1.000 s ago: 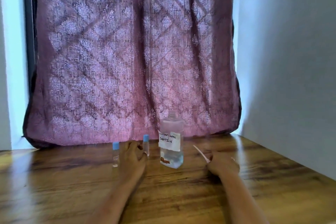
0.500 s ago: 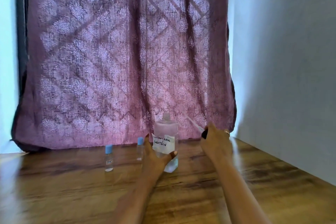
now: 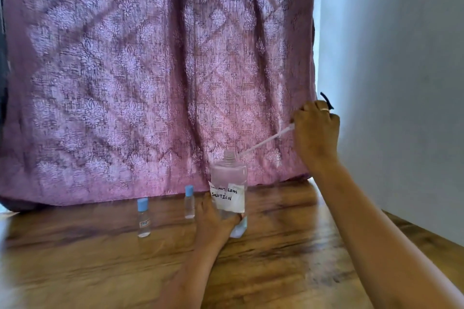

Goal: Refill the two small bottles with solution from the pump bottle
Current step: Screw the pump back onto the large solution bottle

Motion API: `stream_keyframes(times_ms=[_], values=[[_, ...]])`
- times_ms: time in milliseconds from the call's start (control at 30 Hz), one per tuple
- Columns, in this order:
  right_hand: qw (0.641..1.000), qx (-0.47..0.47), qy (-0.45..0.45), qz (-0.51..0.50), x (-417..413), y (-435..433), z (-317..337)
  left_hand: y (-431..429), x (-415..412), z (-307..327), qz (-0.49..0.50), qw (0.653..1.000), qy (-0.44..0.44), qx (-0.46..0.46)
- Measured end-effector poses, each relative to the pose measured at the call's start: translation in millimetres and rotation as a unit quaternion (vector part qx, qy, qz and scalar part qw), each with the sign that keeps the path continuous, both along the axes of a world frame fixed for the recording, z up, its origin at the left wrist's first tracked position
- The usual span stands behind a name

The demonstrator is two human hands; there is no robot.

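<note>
Left hand (image 3: 213,221) grips pump bottle (image 3: 228,178) low, on desk (image 3: 276,263). Right hand (image 3: 315,130) clamps pump (image 3: 327,102) at 2 o'clock, tube (image 3: 266,140) tip beside neck. Advice: tube plumb over neck, base pinned. Small bottles (image 3: 143,218) (image 3: 189,202) capped, 9 o'clock.

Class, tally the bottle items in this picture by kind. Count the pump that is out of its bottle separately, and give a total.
small blue-capped bottles: 2
pump bottle, neck open, handwritten label: 1
pump head with dip tube: 1
Total: 4
</note>
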State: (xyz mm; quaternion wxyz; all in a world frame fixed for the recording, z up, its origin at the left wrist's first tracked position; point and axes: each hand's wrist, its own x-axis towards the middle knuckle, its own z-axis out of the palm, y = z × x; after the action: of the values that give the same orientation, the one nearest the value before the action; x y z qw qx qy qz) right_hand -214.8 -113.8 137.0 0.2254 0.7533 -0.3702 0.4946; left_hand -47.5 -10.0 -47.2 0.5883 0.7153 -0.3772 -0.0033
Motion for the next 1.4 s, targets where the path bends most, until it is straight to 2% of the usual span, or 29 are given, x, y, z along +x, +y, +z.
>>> stream_keyframes(times_ms=[200, 367, 567, 767, 867, 1000, 1167, 1233, 1300, 1400], values=[[0.998, -0.056, 0.000, 0.007, -3.0, 7.8, 27.1, 4.6, -4.4, 0.7, 0.048, 0.997, -0.056, 0.017], [0.994, -0.102, -0.008, 0.046, 6.9, 23.4, 43.3, 2.7, -10.2, 0.9, 0.013, 0.999, -0.027, 0.026], [0.986, -0.142, 0.059, 0.060, 29.3, 41.0, 42.5, 5.0, -11.2, -2.1, 0.010, 0.999, -0.033, 0.039], [0.982, -0.166, 0.059, 0.063, 40.0, 42.1, 45.9, 3.5, -10.3, -4.3, 0.033, 0.996, -0.056, 0.063], [0.978, -0.169, 0.097, 0.072, 46.0, 42.5, 50.1, 3.3, -9.9, -3.7, 0.033, 0.996, -0.046, 0.063], [0.967, -0.139, 0.182, 0.114, 61.5, 48.7, 44.8, 3.4, -11.3, -3.6, 0.018, 0.997, -0.039, 0.058], [0.927, 0.045, 0.266, 0.260, 83.2, 54.7, -9.7, 4.1, -11.1, -2.6, 0.013, 0.999, -0.030, 0.036], [0.923, 0.028, 0.278, 0.265, 89.3, 52.0, -29.9, 4.7, -11.0, -1.9, 0.004, 0.999, -0.026, 0.031], [0.926, -0.002, 0.250, 0.283, 95.9, 45.7, -41.0, 4.7, -9.8, -1.9, -0.007, 0.999, -0.023, 0.024], [0.939, -0.020, 0.130, 0.318, 101.6, 43.8, -44.5, 4.0, -8.3, -1.3, -0.019, 0.999, -0.018, 0.021]])
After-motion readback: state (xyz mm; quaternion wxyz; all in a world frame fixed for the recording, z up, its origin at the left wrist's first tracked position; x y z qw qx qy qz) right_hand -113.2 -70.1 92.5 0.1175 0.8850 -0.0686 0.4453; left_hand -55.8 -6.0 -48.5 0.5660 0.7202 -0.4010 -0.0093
